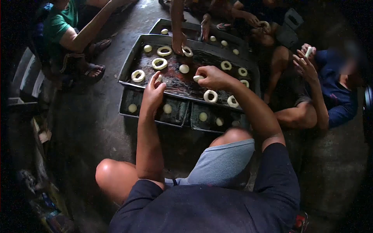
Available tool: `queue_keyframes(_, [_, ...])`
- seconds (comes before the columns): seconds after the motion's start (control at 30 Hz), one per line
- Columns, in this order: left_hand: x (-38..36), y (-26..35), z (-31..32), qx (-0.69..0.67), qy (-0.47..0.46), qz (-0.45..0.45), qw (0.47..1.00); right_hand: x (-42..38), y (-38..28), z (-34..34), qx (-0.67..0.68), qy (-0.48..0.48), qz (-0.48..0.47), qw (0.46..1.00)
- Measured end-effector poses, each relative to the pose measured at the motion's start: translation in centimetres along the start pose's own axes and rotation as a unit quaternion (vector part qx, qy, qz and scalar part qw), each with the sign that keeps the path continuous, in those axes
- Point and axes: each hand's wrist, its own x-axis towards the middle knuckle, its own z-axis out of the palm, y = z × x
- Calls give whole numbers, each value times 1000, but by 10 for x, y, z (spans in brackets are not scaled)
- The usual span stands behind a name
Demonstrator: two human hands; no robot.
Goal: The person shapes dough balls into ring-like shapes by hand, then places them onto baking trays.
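Note:
My left hand [154,91] is raised over the near edge of a large dark tray [210,58], thumb and fingers closed around a small pale piece of dough [159,78]. To its right, my right hand [216,77] grips another pale piece of dough [198,78], partly hidden by the fingers. A round dough ball [184,68] lies in the tray between and beyond my hands. Dough rings surround them: one ring [138,75] left of my left hand, another ring [210,96] below my right hand.
Two smaller trays with dough balls sit under the near side, one ball [167,108] at left, another [203,116] at right. A co-worker's hand [179,42] reaches to a ring [187,51]. Another person [338,87] at right holds dough [309,51]. Someone in green [64,29] sits at left.

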Motion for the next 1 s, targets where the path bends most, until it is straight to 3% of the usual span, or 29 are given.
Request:
queue_keyframes(0.1, [-9,19,-11,2,86,4,996,36,26,20,341,4,53,939])
queue_keyframes(0.2, [-5,13,-23,-8,107,-22,994,75,75,74,485,9,87,870])
queue_keyframes(0.27, [-2,3,-30,-3,107,-20,994,85,111,110,445,-6,206,872])
queue_keyframes(0.33, [0,-1,-36,2,107,-22,994,89,137,123,306,11,228,924])
queue_keyframes(0.37, [-1,-3,-38,4,117,-33,993,90,140,125,127,94,223,962])
queue_keyframes(0.4, [-2,-4,-40,5,127,-46,991,83,132,110,-24,106,162,981])
queue_keyframes(0.53, [-5,7,-32,-7,135,-50,990,124,138,90,74,190,186,961])
queue_keyframes(0.67, [-3,-4,-19,20,121,-14,992,173,135,82,78,129,214,965])
queue_keyframes(0.73, [0,-11,-15,30,117,-5,993,178,138,101,-20,208,127,970])
queue_keyframes(0.8, [-2,-15,-12,29,86,1,996,164,115,102,59,184,100,976])
queue_keyframes(0.87, [2,-30,-11,-7,58,-8,998,149,104,100,220,89,34,971])
queue_keyframes(0.93, [-2,-18,0,-24,44,-47,998,106,68,84,379,8,-40,925])
queue_keyframes(1.0, [0,-20,6,-40,8,-36,998,65,43,75,484,6,-103,869])
